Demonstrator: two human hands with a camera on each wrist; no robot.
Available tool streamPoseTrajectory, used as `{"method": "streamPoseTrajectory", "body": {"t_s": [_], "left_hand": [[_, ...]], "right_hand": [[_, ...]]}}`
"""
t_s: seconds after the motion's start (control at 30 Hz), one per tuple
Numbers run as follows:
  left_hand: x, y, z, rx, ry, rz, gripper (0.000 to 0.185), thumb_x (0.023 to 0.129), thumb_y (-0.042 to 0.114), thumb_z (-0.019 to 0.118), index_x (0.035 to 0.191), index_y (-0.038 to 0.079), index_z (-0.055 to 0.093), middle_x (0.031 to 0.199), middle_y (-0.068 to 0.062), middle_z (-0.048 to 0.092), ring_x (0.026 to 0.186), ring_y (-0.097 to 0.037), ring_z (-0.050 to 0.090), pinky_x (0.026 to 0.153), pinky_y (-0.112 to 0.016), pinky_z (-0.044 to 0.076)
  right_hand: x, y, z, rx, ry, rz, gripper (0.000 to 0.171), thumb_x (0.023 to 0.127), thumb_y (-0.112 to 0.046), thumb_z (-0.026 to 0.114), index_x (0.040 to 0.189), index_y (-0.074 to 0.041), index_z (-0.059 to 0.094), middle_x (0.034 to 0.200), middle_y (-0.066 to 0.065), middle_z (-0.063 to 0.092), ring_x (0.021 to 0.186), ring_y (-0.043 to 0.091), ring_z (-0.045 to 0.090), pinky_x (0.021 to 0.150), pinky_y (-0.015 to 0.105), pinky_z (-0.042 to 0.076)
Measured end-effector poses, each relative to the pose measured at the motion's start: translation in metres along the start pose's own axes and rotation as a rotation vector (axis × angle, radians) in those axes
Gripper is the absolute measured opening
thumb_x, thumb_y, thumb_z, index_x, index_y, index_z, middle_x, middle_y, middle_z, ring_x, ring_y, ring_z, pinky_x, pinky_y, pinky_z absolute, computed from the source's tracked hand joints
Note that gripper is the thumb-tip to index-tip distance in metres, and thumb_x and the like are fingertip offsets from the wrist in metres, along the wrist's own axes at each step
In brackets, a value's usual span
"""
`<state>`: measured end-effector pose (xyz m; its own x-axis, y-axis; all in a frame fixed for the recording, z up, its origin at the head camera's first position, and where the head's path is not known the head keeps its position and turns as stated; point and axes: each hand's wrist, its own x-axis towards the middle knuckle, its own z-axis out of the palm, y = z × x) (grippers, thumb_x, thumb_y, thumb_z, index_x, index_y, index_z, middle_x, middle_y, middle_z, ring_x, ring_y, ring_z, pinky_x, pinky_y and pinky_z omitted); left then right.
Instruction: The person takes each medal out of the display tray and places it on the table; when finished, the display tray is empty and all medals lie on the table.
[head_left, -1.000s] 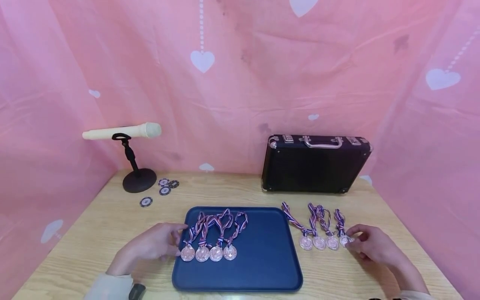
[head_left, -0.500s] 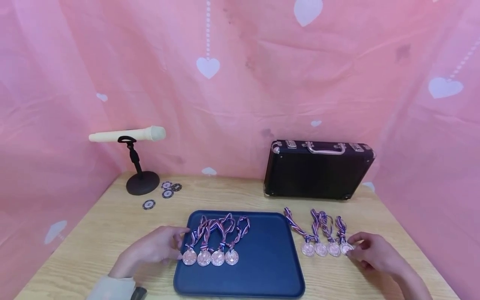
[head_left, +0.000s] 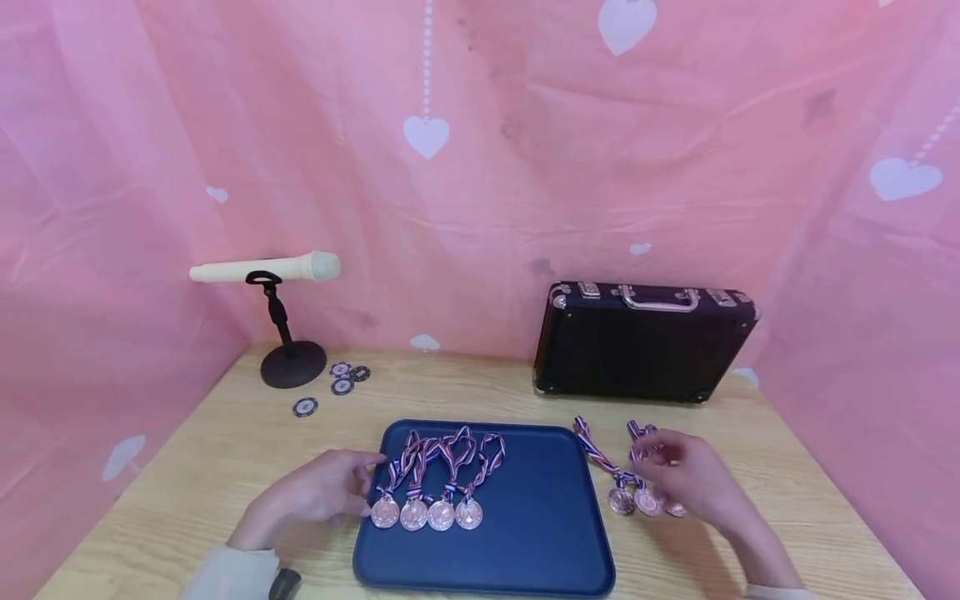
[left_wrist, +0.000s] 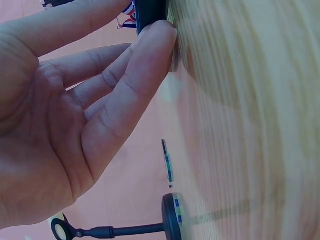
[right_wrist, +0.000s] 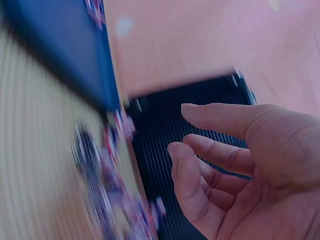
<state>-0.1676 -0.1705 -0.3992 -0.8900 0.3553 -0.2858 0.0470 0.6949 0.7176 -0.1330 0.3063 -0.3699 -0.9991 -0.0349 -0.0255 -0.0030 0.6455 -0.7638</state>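
A row of several medals [head_left: 413, 515] on striped ribbons lies on the left half of the blue tray [head_left: 536, 508]. At the tray's left rim rests my left hand [head_left: 318, 493], its fingertips touching the edge; in the left wrist view the tray's dark edge [left_wrist: 151, 12] meets a fingertip. Right of the tray, a second row of ribboned medals [head_left: 621, 501] lies on the table. Above that row my right hand [head_left: 693, 479] hangs with bent fingers and holds nothing, covering the right end of the row. The right wrist view shows its fingers [right_wrist: 187, 175] apart from the blurred ribbons [right_wrist: 117, 192].
A black briefcase [head_left: 645, 350] with a metal handle stands at the back right. At the back left, a white microphone [head_left: 262, 268] sits on a black stand [head_left: 292, 364]. Several poker chips [head_left: 342, 386] lie near it. A pink curtain [head_left: 480, 208] hangs behind the table.
My right hand has let go of the rightmost medal and moved left over its row. My left hand stays at the tray's rim. The head view has shifted slightly.
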Motion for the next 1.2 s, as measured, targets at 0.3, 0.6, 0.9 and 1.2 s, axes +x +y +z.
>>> {"method": "streamPoseTrajectory", "body": {"t_s": [0.3, 0.6, 0.9, 1.2], "left_hand": [[0.0, 0.0, 0.002, -0.017, -0.011, -0.003, 0.074, 0.083, -0.008, 0.082, 0.151, 0.004, 0.056, 0.098, -0.006, 0.063, 0.067, -0.021, 0.06, 0.055, -0.033, 0.055], [0.0, 0.004, 0.002, -0.003, -0.007, -0.002, 0.074, 0.082, -0.01, 0.081, 0.151, 0.004, 0.056, 0.097, -0.006, 0.063, 0.066, -0.021, 0.061, 0.055, -0.035, 0.057], [0.0, 0.006, -0.002, 0.002, 0.001, 0.005, 0.074, 0.082, -0.01, 0.082, 0.15, 0.003, 0.057, 0.096, -0.006, 0.062, 0.061, -0.022, 0.06, 0.053, -0.034, 0.055], [-0.002, 0.002, -0.001, 0.007, -0.005, 0.028, 0.074, 0.082, -0.011, 0.081, 0.15, 0.001, 0.056, 0.095, -0.005, 0.061, 0.057, -0.019, 0.058, 0.05, -0.031, 0.052]], "right_hand": [[0.013, -0.058, 0.09, 0.109, -0.234, -0.073, 0.032, 0.088, -0.014, 0.085, 0.11, 0.003, 0.07, 0.073, 0.011, 0.068, 0.053, 0.018, 0.064, 0.05, 0.037, 0.059], [0.006, -0.082, 0.139, 0.02, -0.289, -0.088, 0.027, 0.082, -0.019, 0.09, 0.096, -0.005, 0.072, 0.064, 0.001, 0.062, 0.043, 0.011, 0.061, 0.044, 0.031, 0.055], [0.009, -0.09, 0.161, -0.117, -0.229, -0.024, 0.038, 0.079, -0.032, 0.093, 0.089, -0.01, 0.065, 0.056, 0.001, 0.058, 0.037, 0.009, 0.055, 0.042, 0.031, 0.05], [0.009, -0.091, 0.166, -0.161, -0.224, -0.04, 0.038, 0.076, -0.027, 0.094, 0.085, -0.012, 0.06, 0.062, 0.002, 0.058, 0.038, 0.009, 0.055, 0.045, 0.029, 0.049]]}}
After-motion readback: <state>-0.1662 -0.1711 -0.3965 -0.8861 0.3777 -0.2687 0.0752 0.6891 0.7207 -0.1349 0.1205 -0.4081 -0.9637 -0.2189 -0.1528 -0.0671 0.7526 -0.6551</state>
